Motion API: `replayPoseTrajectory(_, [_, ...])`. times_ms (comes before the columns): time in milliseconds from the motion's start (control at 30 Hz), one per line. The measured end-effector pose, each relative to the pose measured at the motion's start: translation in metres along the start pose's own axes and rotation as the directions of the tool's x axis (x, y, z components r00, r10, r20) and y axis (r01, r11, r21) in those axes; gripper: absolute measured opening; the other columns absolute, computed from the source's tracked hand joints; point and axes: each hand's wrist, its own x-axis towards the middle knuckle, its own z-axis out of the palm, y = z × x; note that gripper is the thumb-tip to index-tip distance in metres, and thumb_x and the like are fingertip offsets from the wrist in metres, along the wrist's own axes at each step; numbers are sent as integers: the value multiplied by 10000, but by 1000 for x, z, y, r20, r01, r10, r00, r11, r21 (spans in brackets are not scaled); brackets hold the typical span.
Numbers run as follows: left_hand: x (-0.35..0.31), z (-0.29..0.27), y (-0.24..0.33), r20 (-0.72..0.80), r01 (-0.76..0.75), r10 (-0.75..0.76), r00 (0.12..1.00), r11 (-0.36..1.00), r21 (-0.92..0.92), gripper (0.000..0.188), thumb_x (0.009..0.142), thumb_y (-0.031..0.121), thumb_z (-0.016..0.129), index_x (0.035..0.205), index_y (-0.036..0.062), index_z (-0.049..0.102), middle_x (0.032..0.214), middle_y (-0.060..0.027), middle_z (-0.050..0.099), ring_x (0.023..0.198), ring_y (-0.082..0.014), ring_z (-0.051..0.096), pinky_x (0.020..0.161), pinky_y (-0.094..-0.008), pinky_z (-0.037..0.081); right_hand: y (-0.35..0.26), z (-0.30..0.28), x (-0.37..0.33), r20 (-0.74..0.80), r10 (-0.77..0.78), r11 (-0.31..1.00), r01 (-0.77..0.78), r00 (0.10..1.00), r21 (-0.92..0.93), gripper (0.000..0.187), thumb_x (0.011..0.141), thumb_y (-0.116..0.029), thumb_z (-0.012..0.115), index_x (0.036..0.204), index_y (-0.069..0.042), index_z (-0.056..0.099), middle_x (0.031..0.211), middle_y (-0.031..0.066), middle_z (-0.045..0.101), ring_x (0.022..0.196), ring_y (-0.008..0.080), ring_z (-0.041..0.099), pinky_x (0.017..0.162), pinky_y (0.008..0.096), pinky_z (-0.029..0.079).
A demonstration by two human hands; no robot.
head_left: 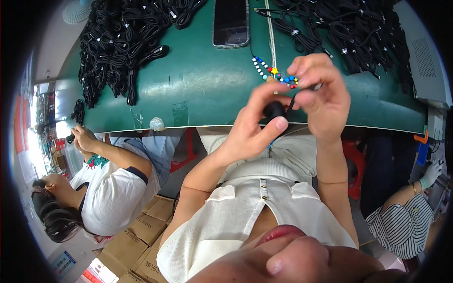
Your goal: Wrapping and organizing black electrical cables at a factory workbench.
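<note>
My left hand (250,126) is closed around a dark, bundled black cable (274,110), held just over the near edge of the green table (207,89). A black strand rises from the bundle toward my right hand (330,101). That hand's thumb and fingers are pinched together, and the strand runs up to them; its end is hidden. Just beyond my fingers lies a beaded phone strap (261,70) with white, blue, red and yellow beads and a star. Its near part is partly covered by my hands.
Heaps of tied black cables (111,52) lie at the far left, with more black cables (358,30) at the far right. Between them rests a phone (230,23). A co-worker (113,188) sits left beside cardboard boxes (146,228); another person's striped sleeve (401,226) shows right.
</note>
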Motion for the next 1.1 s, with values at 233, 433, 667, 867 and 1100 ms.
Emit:
replayPoseTrajectory(233, [-4,3,16,241,11,37,970,981,-196,204,924,122,456,848,-9,592,751,-68,608,637,-117,558,562,-246,448,-35,21,-23,111,348,904,-364,931,225,389,860,-417,536,876,-32,584,925,151,569,890,267,548,831,401,425])
replayPoseTrajectory(433, [-6,21,21,14,29,-25,1000,951,-308,186,920,112,472,956,-7,611,732,-32,585,600,-97,532,560,-228,430,-25,29,-31,79,213,944,-226,974,240,379,912,-371,466,866,-12,580,929,140,611,873,251,593,634,289,446])
replayPoseTrajectory(667, [-7,18,9,-15,-101,100,995,989,-105,191,914,138,489,980,3,606,631,-21,568,513,-103,520,506,-229,418,-15,32,-42,31,150,954,-153,988,257,364,927,-329,453,831,3,565,968,171,617,919,306,590,778,365,470])
replayPoseTrajectory(867, [24,-14,24,254,-459,384,888,788,412,227,879,171,523,1019,13,607,965,-93,604,869,-217,578,810,-351,427,-27,11,-31,-215,104,984,-68,971,166,435,902,-476,404,843,-58,510,924,178,569,825,287,557,894,461,416])
replayPoseTrajectory(1100, [49,-185,14,-73,32,522,850,87,996,319,801,43,545,1116,84,572,1087,-74,591,1008,-276,506,877,-343,401,-94,-130,37,-92,-11,994,0,996,-114,344,917,-376,469,1039,-73,579,584,-30,385,456,46,324,584,253,321])
